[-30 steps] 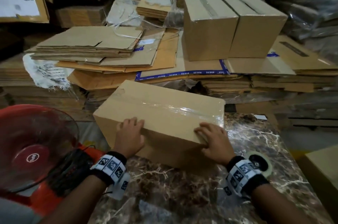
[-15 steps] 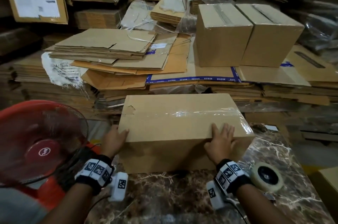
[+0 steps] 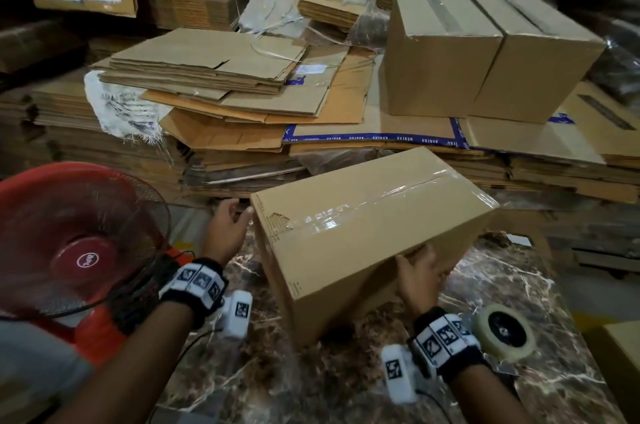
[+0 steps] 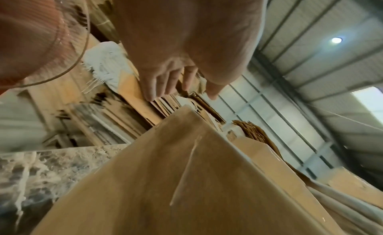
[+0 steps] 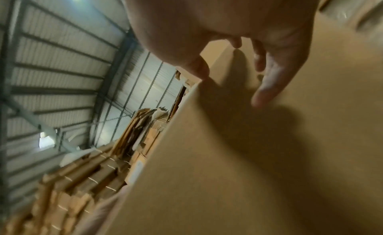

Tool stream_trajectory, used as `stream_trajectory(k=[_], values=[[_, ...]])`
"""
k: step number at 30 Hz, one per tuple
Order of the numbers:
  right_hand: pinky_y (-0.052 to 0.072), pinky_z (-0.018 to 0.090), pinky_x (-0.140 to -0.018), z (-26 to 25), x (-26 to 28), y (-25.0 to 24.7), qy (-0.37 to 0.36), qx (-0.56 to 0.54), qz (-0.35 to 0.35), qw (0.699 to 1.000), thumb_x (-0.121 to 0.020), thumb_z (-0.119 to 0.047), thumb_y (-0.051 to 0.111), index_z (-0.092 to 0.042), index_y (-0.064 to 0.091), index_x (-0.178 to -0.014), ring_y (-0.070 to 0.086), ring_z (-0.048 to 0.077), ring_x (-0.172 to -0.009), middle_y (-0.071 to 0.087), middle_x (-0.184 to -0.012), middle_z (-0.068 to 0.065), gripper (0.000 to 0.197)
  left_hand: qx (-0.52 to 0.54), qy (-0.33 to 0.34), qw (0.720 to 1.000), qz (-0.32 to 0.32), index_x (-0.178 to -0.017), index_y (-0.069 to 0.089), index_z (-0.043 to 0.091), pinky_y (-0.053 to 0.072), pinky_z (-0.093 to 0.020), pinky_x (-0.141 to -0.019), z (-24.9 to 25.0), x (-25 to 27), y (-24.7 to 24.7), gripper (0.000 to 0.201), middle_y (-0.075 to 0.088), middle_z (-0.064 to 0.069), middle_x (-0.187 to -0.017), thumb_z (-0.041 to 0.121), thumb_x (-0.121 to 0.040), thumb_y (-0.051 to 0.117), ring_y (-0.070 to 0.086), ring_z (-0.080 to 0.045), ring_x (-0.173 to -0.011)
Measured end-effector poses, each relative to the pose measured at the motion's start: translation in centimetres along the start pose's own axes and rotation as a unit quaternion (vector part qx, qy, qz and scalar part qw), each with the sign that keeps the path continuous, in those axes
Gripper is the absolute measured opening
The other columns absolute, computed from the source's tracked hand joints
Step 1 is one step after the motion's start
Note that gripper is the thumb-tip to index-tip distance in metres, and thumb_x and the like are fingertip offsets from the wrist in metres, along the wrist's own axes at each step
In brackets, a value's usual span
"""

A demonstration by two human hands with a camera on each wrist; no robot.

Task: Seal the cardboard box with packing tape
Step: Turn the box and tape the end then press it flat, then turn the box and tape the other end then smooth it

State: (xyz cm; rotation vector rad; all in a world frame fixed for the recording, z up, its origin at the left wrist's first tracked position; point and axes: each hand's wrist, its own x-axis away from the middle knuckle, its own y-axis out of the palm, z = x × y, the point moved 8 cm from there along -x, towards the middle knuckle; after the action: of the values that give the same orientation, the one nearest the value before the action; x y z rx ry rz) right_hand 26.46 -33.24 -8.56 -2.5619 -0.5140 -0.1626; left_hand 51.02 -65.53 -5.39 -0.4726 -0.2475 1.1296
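Cardboard box (image 3: 363, 236): on the marble table (image 3: 502, 285), one near corner toward the person, long axis running from near-left to far-right; a clear tape strip (image 3: 381, 202) along its top seam. Right hand (image 3: 420, 273): at the box's near-right side, fingers loosely extended against the cardboard, thumb at the top edge. Left hand (image 3: 227, 228): just beside the box's left end, fingers relaxed and spread, gripping nothing. Tape roll (image 3: 504, 332): on the table beside the right wrist, nearer that hand.
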Motion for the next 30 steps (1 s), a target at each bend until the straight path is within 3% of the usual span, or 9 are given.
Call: stream_trajectory(k=[2, 5, 9, 11, 14, 17, 22, 27, 30], values=[[0.057, 0.049, -0.084, 0.4, 2.1, 2.6, 0.059, -0.109, -0.074, 0.989, -0.096, -0.038, 0.056, -0.017, 0.014, -0.153, 0.055, 0.043, -0.119, 0.046, -0.143, 0.021, 0.074, 0.074, -0.022, 0.996, -0.04, -0.139, 0.047, 0.017, 0.043, -0.047, -0.106, -0.1, -1.6, 1.4, 0.047, 0.055, -0.006, -0.139, 0.036, -0.097, 0.056, 0.052, -0.024, -0.126], [0.058, 0.037, -0.055, 1.0, 4.1, 5.5, 0.104, -0.18, -0.169, 0.963, -0.091, -0.045, 0.062, -0.03, -0.001, -0.154, 0.054, 0.043, -0.122, 0.037, -0.148, 0.006, 0.091, 0.134, -0.044, 0.985, -0.097, -0.146, 0.039, 0.009, 0.039, -0.042, -0.108, 0.7, -1.8, 2.8, 0.05, 0.051, -0.009, -0.142, 0.021, -0.1, 0.055, 0.048, -0.025, -0.131], [0.061, 0.052, -0.076, 2.8, 3.5, 4.5, 0.071, -0.182, -0.174, 0.965, -0.065, -0.053, 0.079, -0.037, 0.015, -0.151, 0.045, 0.039, -0.133, 0.028, -0.159, 0.006, 0.108, 0.075, 0.007, 0.995, -0.069, -0.101, 0.059, 0.007, 0.048, -0.034, -0.075, 0.5, -1.1, 2.3, 0.023, 0.065, -0.008, -0.096, 0.026, -0.092, 0.066, 0.064, -0.033, -0.094], [0.056, 0.058, -0.087, 3.6, 3.0, 2.4, 0.048, -0.189, -0.148, 0.97, -0.068, -0.063, 0.075, -0.035, 0.029, -0.146, 0.055, 0.034, -0.126, 0.043, -0.152, 0.006, 0.095, 0.054, 0.015, 0.998, -0.027, -0.084, 0.055, 0.006, 0.043, -0.032, -0.066, 0.1, 0.8, 1.9, 0.026, 0.057, -0.006, -0.079, 0.027, -0.09, 0.069, 0.057, -0.025, -0.075], [0.061, 0.054, -0.077, 3.4, 2.2, -1.5, 0.024, -0.167, -0.076, 0.983, -0.082, -0.064, 0.062, -0.018, 0.052, -0.119, 0.069, 0.033, -0.099, 0.065, -0.12, 0.012, 0.061, 0.058, 0.011, 0.996, -0.06, -0.074, 0.048, 0.012, 0.041, -0.036, -0.065, 0.2, 5.3, 3.2, 0.033, 0.05, -0.006, -0.071, 0.033, -0.091, 0.067, 0.048, -0.02, -0.066], [0.059, 0.038, -0.059, 2.8, 1.2, -4.1, 0.024, -0.156, -0.075, 0.985, -0.098, -0.035, 0.054, -0.008, 0.056, -0.089, 0.071, 0.026, -0.08, 0.07, -0.096, 0.014, 0.029, 0.028, 0.001, 0.995, -0.097, -0.086, 0.053, 0.014, 0.046, -0.039, -0.069, 0.3, 9.5, 5.1, 0.028, 0.061, -0.004, -0.08, 0.04, -0.093, 0.058, 0.058, -0.023, -0.075], [0.051, 0.027, -0.077, 2.2, 0.2, -6.5, -0.029, -0.162, -0.192, 0.968, -0.096, -0.014, 0.056, -0.018, 0.059, -0.125, 0.065, 0.013, -0.103, 0.068, -0.117, -0.002, 0.029, 0.066, 0.001, 0.984, -0.163, -0.129, 0.043, 0.022, 0.051, -0.036, -0.083, 3.5, 15.2, 9.7, 0.027, 0.064, 0.003, -0.109, 0.028, -0.103, 0.044, 0.063, -0.014, -0.097], [0.048, 0.032, -0.094, 4.0, -1.0, -9.2, -0.045, -0.185, -0.158, 0.969, -0.1, -0.039, 0.048, -0.018, 0.057, -0.134, 0.06, 0.013, -0.116, 0.064, -0.128, -0.003, 0.041, -0.117, 0.07, 0.987, -0.089, -0.141, 0.037, 0.012, 0.044, -0.045, -0.097, 5.7, 16.3, 11.0, 0.049, 0.05, -0.015, -0.13, 0.031, -0.098, 0.048, 0.05, -0.032, -0.119], [0.048, 0.036, -0.083, 9.0, -1.9, -12.8, 0.008, -0.167, -0.033, 0.985, -0.099, -0.038, 0.051, -0.012, 0.062, -0.117, 0.063, 0.025, -0.102, 0.067, -0.105, 0.003, 0.033, -0.253, 0.183, 0.95, -0.03, -0.14, 0.043, 0.007, 0.039, -0.052, -0.107, 10.4, 17.2, 12.0, 0.056, 0.04, -0.023, -0.144, 0.027, -0.091, 0.062, 0.038, -0.037, -0.133]])
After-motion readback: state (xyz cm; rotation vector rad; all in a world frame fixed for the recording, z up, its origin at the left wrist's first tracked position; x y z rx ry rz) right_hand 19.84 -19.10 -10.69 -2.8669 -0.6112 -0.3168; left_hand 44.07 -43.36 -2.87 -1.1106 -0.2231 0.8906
